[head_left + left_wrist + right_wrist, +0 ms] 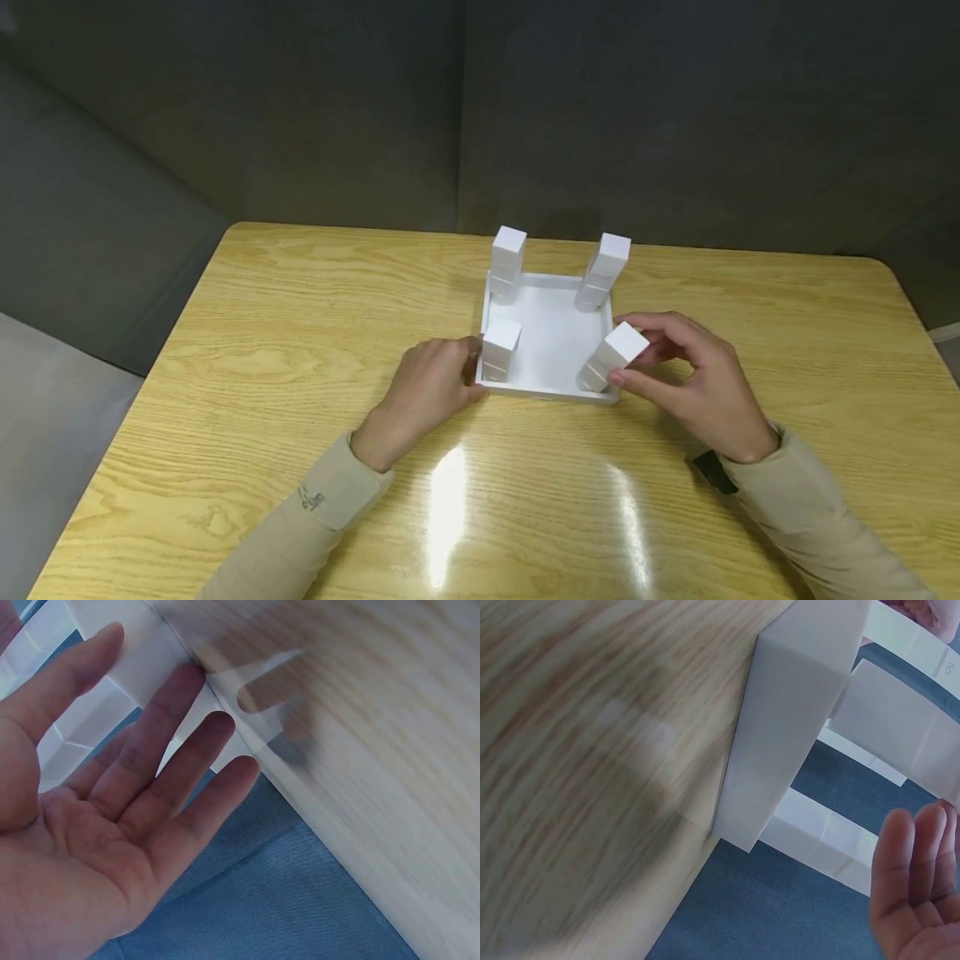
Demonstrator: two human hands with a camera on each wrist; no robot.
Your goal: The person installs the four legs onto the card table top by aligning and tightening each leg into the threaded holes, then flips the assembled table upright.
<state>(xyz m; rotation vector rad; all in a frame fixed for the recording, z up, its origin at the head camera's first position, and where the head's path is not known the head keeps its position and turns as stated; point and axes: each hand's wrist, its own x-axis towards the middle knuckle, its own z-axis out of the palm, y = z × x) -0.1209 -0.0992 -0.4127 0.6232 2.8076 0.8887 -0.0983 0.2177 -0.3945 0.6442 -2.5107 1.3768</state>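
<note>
A white square tray (551,342) lies on the table with a white square post at each corner, seams crossing the posts. My right hand (693,375) pinches the front-right post (618,354) near its top, thumb in front and fingers behind. That post leans outward to the right. At the tray's front-left corner, next to the front-left post (498,350), rests my left hand (431,387). In the left wrist view its fingers (176,769) stretch out fairly straight, with the index fingertip against the tray's wall. The back-left post (508,262) and back-right post (603,271) are untouched.
The tray stands on a wood-grain table (300,333) with a rounded far edge. Dark grey panels (637,117) rise behind and to the left. Light glares off the tabletop in front of the tray.
</note>
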